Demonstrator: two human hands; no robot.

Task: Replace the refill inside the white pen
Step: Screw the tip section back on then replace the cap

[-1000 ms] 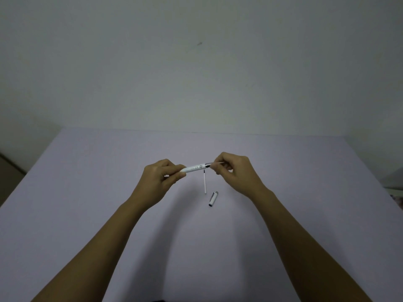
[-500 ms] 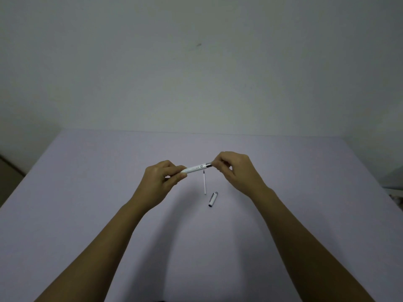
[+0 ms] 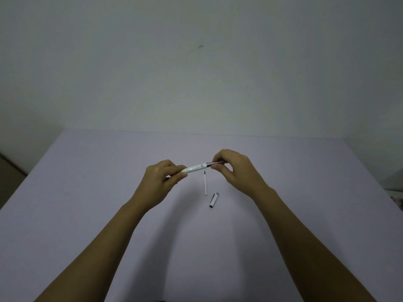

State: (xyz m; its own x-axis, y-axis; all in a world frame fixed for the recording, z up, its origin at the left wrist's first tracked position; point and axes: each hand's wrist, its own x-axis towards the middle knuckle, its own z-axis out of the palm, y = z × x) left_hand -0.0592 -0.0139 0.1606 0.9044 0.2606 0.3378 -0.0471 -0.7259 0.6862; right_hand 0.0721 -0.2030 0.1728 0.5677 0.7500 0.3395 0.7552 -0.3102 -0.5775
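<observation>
The left hand gripped the white pen while the right hand pinched its front section above the spare refill and cap lying on the surface.

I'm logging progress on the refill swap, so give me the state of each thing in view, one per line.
Pen: uncapped, held in the air by both hands, tilted up to the right.
Left hand: shut on the pen's rear end.
Right hand: pinching the pen's front section.
Refill: loose, lying flat on the table, dark tip pointing away.
Cap: off the pen, lying on its side beside the refill, apart from it.
Table: bearing the refill and cap.
</observation>
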